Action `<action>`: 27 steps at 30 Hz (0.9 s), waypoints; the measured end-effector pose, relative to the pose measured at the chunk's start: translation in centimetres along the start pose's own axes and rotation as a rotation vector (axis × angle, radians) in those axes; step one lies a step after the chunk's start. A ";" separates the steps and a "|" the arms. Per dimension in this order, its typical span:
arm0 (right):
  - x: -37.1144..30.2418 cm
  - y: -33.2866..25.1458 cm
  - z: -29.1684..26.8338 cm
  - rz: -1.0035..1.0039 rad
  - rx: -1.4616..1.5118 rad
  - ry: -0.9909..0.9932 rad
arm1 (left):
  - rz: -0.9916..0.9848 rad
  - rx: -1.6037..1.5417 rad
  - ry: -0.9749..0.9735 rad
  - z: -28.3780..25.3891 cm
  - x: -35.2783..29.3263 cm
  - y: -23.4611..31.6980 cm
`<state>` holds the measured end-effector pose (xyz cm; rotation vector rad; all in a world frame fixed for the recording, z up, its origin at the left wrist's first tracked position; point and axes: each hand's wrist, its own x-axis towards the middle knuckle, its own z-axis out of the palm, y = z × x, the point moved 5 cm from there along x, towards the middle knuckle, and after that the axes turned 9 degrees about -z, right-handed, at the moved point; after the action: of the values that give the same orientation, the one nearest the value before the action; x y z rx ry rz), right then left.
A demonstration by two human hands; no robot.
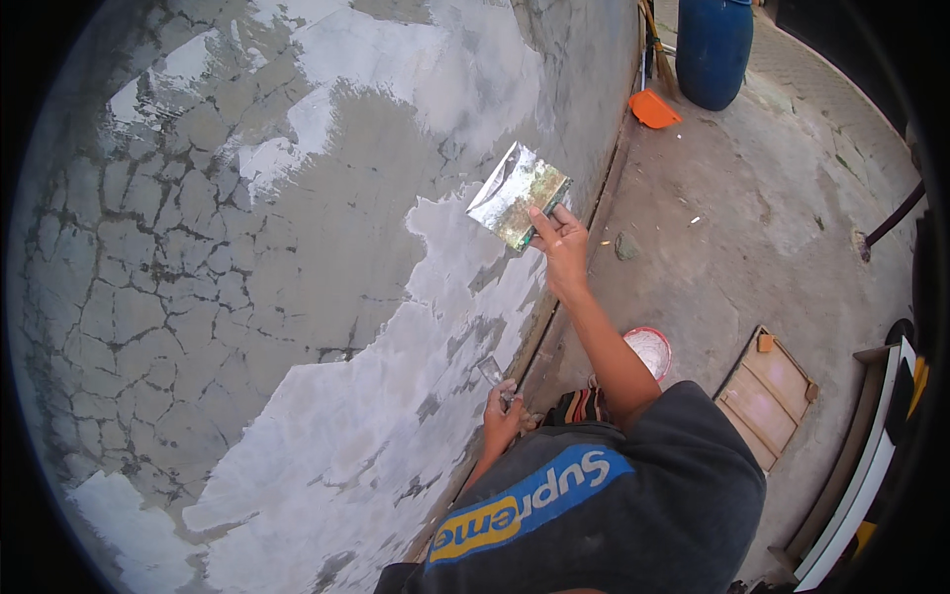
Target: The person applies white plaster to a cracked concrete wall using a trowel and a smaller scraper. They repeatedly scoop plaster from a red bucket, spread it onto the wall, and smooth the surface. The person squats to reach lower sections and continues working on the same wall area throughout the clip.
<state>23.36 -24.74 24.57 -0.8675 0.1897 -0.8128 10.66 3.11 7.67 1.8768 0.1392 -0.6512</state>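
Beside the cracked grey wall (237, 257), gripping a wide, shiny metal blade (515, 193) in the right hand (561, 247), with the thumb on its bright face and the fingers tucked behind. Holding it slantwise in front of the wall, just left of the wall's bottom edge; from this view, cannot tell whether touching the surface or clear of it. Lower along the same wall edge, with the left hand (501, 424) closed around a small scraper (490, 371), pointing its flat blade up toward the wall; again, cannot tell whether in contact.

On the wall, can see ragged patches of white coating (327, 426), with bare grey and a web of cracks toward the wall's left. Right of the wall, on the concrete ground (732, 218), can make out a red-rimmed tub (670, 353) of white material and, farther out from the wall, a framed wooden panel (762, 396). Near the far end of the wall, can spot an orange dustpan (653, 109) and a broom (661, 59) by the base, with a blue barrel (712, 49) farther out. Close to the wall's foot, can also pick out a greyish lump (625, 246).
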 end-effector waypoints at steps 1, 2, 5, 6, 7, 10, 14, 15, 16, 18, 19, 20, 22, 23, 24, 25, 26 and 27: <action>-1.7 0.2 -0.3 0.105 0.074 0.009 | -0.017 -0.123 -0.043 0.1 0.1 0.1; -3.7 0.4 -0.5 0.207 0.147 0.017 | -0.032 -0.249 -0.086 0.5 -0.1 2.6; -10.3 2.3 -2.1 0.535 0.231 -0.004 | 0.075 -0.431 -0.169 1.6 -1.3 9.5; -12.6 2.7 -3.1 0.588 0.162 0.019 | 0.139 -0.458 -0.190 1.7 -1.5 10.5; -14.7 3.0 -3.5 0.640 0.101 0.031 | 0.205 -0.433 -0.189 1.8 -1.4 10.6; -18.8 3.6 -6.0 0.579 -0.021 0.108 | 0.232 -0.446 -0.306 4.3 -0.3 10.2; -20.7 2.3 -8.3 0.517 -0.193 0.021 | -0.005 -0.564 -0.408 6.2 -0.7 8.2; -21.3 2.3 -9.4 0.511 -0.252 0.049 | -0.029 -0.630 -0.403 6.7 -1.3 8.1; -21.7 2.6 -10.7 0.507 -0.312 0.077 | -0.055 -0.698 -0.396 7.3 -1.5 8.3; -21.8 1.1 -9.9 0.507 -0.302 0.015 | -0.059 -0.770 -0.451 7.6 -2.0 8.6; -21.6 0.7 -10.0 0.470 -0.317 -0.057 | -0.060 -0.809 -0.474 7.8 -2.1 8.8; -21.5 0.3 -10.0 0.432 -0.320 -0.130 | -0.096 -0.832 -0.498 7.8 -1.9 8.5; -21.2 0.0 -10.3 0.353 -0.399 -0.303 | -0.167 -0.856 -0.499 7.8 -1.5 8.1; -20.6 0.2 -10.3 0.304 -0.471 -0.403 | -0.199 -0.867 -0.499 7.8 -1.7 8.6; -20.2 0.1 -10.2 0.252 -0.540 -0.504 | -0.100 -0.972 -0.568 7.9 -2.4 10.0; -19.5 -0.7 -10.7 0.122 -0.674 -0.480 | -0.072 -1.018 -0.564 8.4 -3.0 10.6; -18.6 -2.0 -9.8 -0.011 -0.794 -0.459 | -0.038 -1.061 -0.552 8.5 -3.4 11.0; -17.7 -3.5 -9.2 -0.155 -0.913 -0.428 | -0.001 -1.102 -0.548 8.7 -3.6 11.6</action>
<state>4.92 -19.19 18.22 -1.9116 0.1099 -0.6494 8.90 -8.59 16.80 0.6152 0.1057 -0.8316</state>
